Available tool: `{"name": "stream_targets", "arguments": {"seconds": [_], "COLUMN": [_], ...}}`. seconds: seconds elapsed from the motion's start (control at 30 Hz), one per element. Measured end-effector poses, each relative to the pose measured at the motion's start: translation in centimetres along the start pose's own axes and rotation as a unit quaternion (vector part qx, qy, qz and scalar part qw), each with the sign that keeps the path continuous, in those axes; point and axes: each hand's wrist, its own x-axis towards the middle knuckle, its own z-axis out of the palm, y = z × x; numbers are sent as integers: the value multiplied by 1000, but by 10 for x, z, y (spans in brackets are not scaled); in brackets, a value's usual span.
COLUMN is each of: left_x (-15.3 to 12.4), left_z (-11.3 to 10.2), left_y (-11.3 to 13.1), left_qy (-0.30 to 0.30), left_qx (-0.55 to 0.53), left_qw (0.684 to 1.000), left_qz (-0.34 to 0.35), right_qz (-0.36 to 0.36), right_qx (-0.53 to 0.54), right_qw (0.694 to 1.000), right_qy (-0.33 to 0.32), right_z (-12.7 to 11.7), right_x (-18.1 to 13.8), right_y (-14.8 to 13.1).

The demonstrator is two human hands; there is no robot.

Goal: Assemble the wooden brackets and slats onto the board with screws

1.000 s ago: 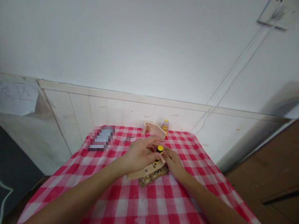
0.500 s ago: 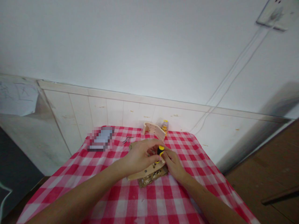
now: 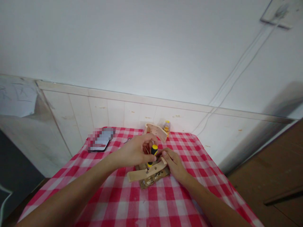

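Observation:
My left hand [image 3: 136, 150] is closed around a short yellow and black screwdriver [image 3: 154, 150], held nearly upright. Its lower end meets a screw in a pale curved wooden piece [image 3: 137, 175]. My right hand [image 3: 175, 164] grips the right end of that wooden piece, thumb on top, other fingers partly hidden. Beneath the wood lies a flat brown taped packet [image 3: 149, 182]. Another curved wooden piece [image 3: 155, 130] with holes stands at the back, beside a small clear container with yellow parts [image 3: 166, 127]. Small metal pieces [image 3: 128, 140] lie partly hidden behind my left hand.
A red and white checked cloth [image 3: 132, 208] covers the table. At the back left lies a phone [image 3: 101, 140], its screen blurred. The panelled wall [image 3: 115, 112] stands right behind the table, and cables [image 3: 233, 85] run down from a socket.
My left hand has moved the screwdriver left along the wooden piece, from near its right end to a screw closer to its middle. My right hand still holds the right end.

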Motion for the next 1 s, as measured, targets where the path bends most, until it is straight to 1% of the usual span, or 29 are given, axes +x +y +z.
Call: {"name": "stream_targets", "arguments": {"seconds": [0.17,0.4,0.53,0.63,0.73,0.9,1.0], "left_x": [0,0,1,0,0,-3,-4], "left_z": [-1,-1,-1,-1,-2,-4,-5], "left_y": [-6,3,-1,-3,1,14,16], "left_qy": [-3,-2,9,6,-5,-17,-32], "left_qx": [44,12,54,67,76,133,124], "left_qw": [999,1000,998,998,997,991,992], "left_qz": [2,2,3,8,9,7,3], "right_qz": [5,4,5,9,5,3,2], "right_qx": [0,0,10,10,5,2,4], "right_qw": [1000,1000,1000,1000,1000,1000,1000], "right_qy": [-3,3,2,-1,3,-1,-2], "right_z": [0,0,0,0,0,0,0], "right_x": [0,1,0,0,0,1,1], "right_y": [0,-1,-3,-3,-3,-2,-2]}}
